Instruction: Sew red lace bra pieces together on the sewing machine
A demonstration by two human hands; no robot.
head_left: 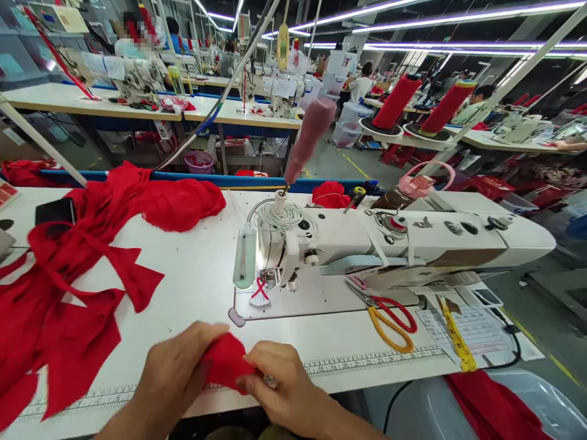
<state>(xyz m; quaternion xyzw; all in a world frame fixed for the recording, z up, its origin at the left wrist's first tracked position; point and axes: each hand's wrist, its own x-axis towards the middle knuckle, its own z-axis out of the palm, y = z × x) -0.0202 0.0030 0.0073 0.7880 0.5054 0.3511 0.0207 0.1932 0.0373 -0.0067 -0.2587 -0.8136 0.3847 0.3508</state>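
Observation:
Near the table's front edge, a small piece of red fabric (228,362) is stretched between my two hands. My left hand (177,366) grips its left side with fingers curled round it. My right hand (284,382) pinches the right edge between thumb and forefinger. Just beyond the hands stands a white sewing machine (339,235), with a small white piece marked by a red cross (260,293) by its needle area. On the left of the table lies a large heap of red fabric pieces (87,293), with loose strips and pointed ends.
Scissors (389,321) with orange and red handles lie right of the hands. A yellow tape measure (456,339) rests on printed papers. A phone (55,212) is partly under the red heap. Red thread cones (398,104) stand behind the machine. A plastic tub (440,406) holds more red fabric.

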